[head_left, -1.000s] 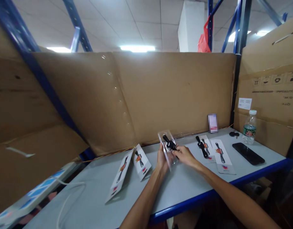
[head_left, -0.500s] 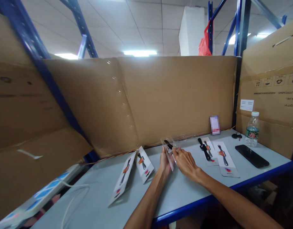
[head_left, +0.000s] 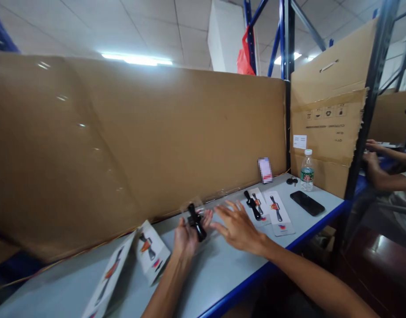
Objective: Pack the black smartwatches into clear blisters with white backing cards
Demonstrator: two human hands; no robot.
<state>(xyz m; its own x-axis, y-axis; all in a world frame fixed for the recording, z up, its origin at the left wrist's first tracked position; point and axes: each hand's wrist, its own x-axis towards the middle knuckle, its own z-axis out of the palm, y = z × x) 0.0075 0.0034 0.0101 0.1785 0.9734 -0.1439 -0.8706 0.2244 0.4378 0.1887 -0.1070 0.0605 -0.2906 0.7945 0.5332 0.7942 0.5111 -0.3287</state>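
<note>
My left hand [head_left: 184, 240] cradles a clear plastic shell [head_left: 200, 204] with a black tool [head_left: 197, 224] in it, narrow with rounded ends and a wider middle. The thumb and fingers bend around the shell's edges. To its right hovers my right hand [head_left: 240, 229], fingers spread and holding nothing. Close beyond that hand, a similar black tool [head_left: 252, 206] lies on a printed white card [head_left: 265, 220]. Another card [head_left: 282, 227] is flat beside it. Two folded cards, a nearer one [head_left: 107, 282] and a farther one [head_left: 156, 247], stand tilted on the left.
A black phone [head_left: 307, 203], a water bottle [head_left: 307, 172] and keys [head_left: 292, 180] are on the right of the grey table [head_left: 223, 269]. A small screen [head_left: 265, 170] leans at the back against the cardboard wall [head_left: 176, 132]. Another person's arms [head_left: 385, 172] show at far right.
My right hand has let go of the plastic shell and opened away from it. The left hand has turned the shell so the black tool faces me. My view has swung right.
</note>
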